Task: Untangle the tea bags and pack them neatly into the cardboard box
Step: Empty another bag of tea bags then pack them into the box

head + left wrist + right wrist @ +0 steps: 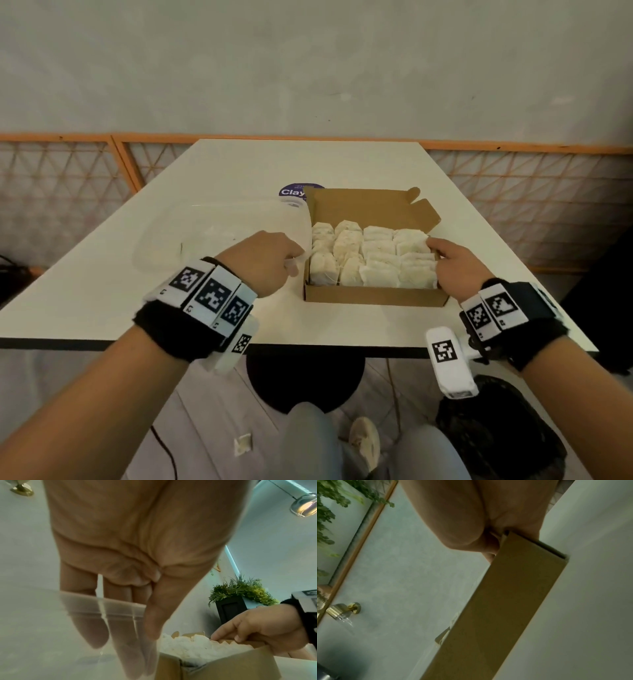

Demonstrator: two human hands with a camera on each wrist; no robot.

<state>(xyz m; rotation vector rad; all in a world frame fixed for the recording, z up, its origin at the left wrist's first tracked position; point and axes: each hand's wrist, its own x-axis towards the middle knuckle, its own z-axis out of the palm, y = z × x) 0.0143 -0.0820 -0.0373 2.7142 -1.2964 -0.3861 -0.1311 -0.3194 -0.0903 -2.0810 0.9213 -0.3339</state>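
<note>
An open cardboard box (373,296) sits mid-table, filled with white tea bags (373,257) laid in neat rows. My right hand (442,255) grips the box's right wall, its index finger lying on the far right tea bags. In the left wrist view that right hand (257,631) curls over the box (231,669) rim beside the tea bags (185,646). My left hand (291,263) pinches the near right wall of a clear plastic container (212,222), just left of the box. There its fingers (120,649) show through the plastic and the thumb is outside.
The white table (239,164) ends in a dark front edge near my wrists. A purple round sticker (294,192) lies behind the box. An orange lattice fence (534,192) runs behind the table. A small paper scrap (242,443) lies on the floor.
</note>
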